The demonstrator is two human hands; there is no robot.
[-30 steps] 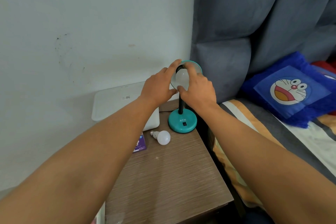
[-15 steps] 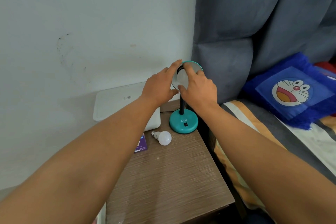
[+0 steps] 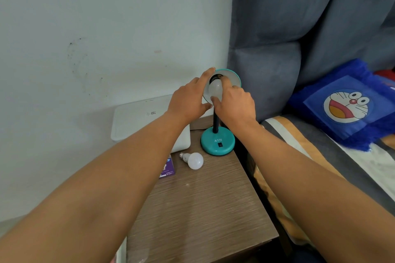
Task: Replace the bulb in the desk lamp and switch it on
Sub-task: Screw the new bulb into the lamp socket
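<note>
Right hand [image 3: 235,107]: closed on the fitted bulb [image 3: 216,90]; forefinger on the upper side near the socket, thumb on the lower side.
Left hand [image 3: 188,102]: grips the lamp shade [image 3: 233,79] by its rim; forefinger laid on the top edge, thumb at the lower edge, other fingers hidden behind the hand.
Fitted bulb: white and unlit, seated in the dark socket at the centre of the shade, between the two hands.
Lamp shade: teal outside, pale inside; tilted so that its opening faces the person.
Desk lamp [image 3: 215,123]: black stem running down from under the hands to a round teal base [image 3: 218,148] marked ATN.
Switch [image 3: 220,145]: black rocker on the base, directly below the right hand; position cannot be read.
Loose bulb [image 3: 194,160]: white, lying on its side below the left hand, just beside the base, screw cap pointing left.
Purple packet [image 3: 167,170]: flat, below the left wrist, partly covered by the left forearm.
White box [image 3: 147,117]: left of the left hand, against the wall [image 3: 96,28].
Bedside table [image 3: 203,209]: wood-grain top under both forearms; carries the lamp, the loose bulb and the packet.
Grey fabric [image 3: 288,28]: behind and right of the right hand.
Blue cartoon cushion [image 3: 347,105]: well right of the right hand, on a striped bed cover [image 3: 303,147].
</note>
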